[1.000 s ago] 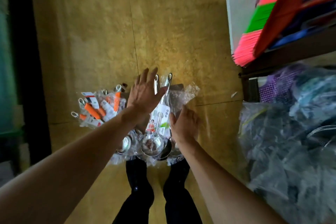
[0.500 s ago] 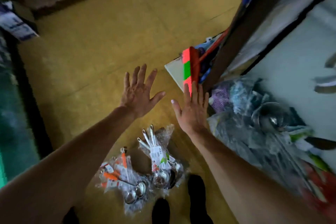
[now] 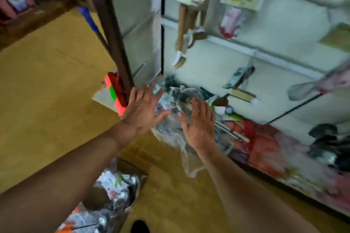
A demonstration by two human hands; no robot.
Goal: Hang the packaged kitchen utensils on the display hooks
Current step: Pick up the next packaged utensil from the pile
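Packaged kitchen utensils (image 3: 115,193): clear bags of metal spoons with white and orange cards, heaped on the yellow floor (image 3: 47,109). They lie well behind the fingers of both hands, beneath the left forearm, and neither hand touches them.

Left hand (image 3: 144,113): palm down, fingers straight and spread apart, holding nothing. Its fingertips reach the near edge of a pile of plastic-wrapped goods (image 3: 168,98); blur hides whether they touch it.

Right hand (image 3: 198,126): palm down, fingers straight and slightly apart, thumb out to the side, holding nothing. A round, shiny bowl shape sits in the pile just beyond its fingertips, too blurred to name.

Beyond the fingers of both hands stands a pale display panel (image 3: 217,58). Wooden-handled brushes (image 3: 181,30) hang on it far past the left fingertips, and a pink packaged item (image 3: 230,22) hangs far past the right fingertips.

Outward of the left fingers rises a dark upright post (image 3: 111,34), with a neon pink-and-green broom head (image 3: 113,92) just beside the little finger.

A dark shoe (image 3: 140,226) shows at the lower edge, well behind both hands.
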